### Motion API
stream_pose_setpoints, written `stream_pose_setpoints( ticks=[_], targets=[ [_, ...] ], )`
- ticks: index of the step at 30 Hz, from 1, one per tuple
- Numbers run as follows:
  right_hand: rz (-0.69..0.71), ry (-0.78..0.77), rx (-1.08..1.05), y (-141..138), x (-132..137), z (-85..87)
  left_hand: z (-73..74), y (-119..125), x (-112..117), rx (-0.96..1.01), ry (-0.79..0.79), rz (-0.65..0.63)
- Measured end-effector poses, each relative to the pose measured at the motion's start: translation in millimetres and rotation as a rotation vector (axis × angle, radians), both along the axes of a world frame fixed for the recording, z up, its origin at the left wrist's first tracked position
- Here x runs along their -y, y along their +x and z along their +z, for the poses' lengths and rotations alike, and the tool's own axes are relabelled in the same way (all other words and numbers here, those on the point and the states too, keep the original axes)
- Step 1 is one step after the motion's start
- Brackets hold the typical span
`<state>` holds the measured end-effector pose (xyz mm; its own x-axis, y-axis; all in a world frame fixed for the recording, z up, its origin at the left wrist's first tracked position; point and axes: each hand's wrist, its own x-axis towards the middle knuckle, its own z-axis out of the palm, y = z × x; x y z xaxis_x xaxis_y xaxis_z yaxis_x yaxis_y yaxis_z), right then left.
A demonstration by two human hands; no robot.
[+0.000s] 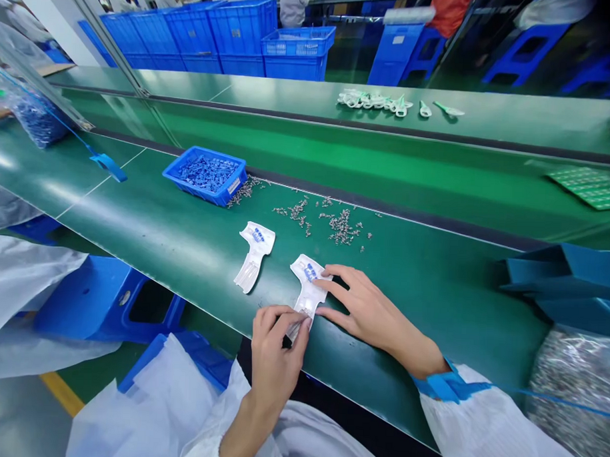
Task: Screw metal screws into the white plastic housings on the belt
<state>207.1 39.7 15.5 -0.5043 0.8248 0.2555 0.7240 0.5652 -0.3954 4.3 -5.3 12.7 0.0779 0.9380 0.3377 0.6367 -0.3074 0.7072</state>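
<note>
Two white packets (254, 257) holding blue pieces (257, 235) lie on the green bench (149, 230); the left hand (279, 354) pinches the nearer packet's (307, 286) narrow end, the right hand (369, 311) spread against its top.

Right here, a smooth, glossy green belt (412, 312) carrying a thin, translucent white plastic packet (307, 288), a matt blue plastic tray (203, 188), shiny metal parts (342, 228), and a crinkled white fabric sleeve (493, 428)!

My feed showed a blue plastic tray (205, 175) of small blue parts on the green desk (423, 292), loose silver metal pieces (342, 226) beside it, and stacked blue crates (192, 34) beyond.
</note>
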Motion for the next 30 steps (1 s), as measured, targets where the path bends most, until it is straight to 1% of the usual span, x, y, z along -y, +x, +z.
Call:
stream_pose_setpoints(
  ticks=[4, 8, 11, 14, 17, 23, 30],
  targets=[
    [-0.017, 0.010, 0.001, -3, 1, -3.0, -0.8, -2, 1, -0.030, 0.036, 0.002],
    [-0.004, 0.048, -0.024, -4, 1, 1.9, -0.2, -4, 2, -0.027, 0.013, 0.014],
    [0.059, 0.077, -0.075, -6, 2, 6.7, 1.7, -4, 1, -0.022, -0.028, 0.014],
    [0.144, 0.050, -0.120, -8, 5, 8.7, 3.7, -3, 1, -0.029, -0.047, 0.008],
    [0.184, 0.018, -0.135, -9, 9, 7.9, 5.2, -2, 0, -0.043, -0.050, 0.010],
    [0.138, -0.033, -0.166, -11, 10, 5.0, 6.4, -2, 0, -0.079, -0.062, -0.002],
    [0.127, -0.027, -0.165, -12, 10, 3.7, 2.6, -3, 2, -0.135, 0.054, -0.028]
  ],
)
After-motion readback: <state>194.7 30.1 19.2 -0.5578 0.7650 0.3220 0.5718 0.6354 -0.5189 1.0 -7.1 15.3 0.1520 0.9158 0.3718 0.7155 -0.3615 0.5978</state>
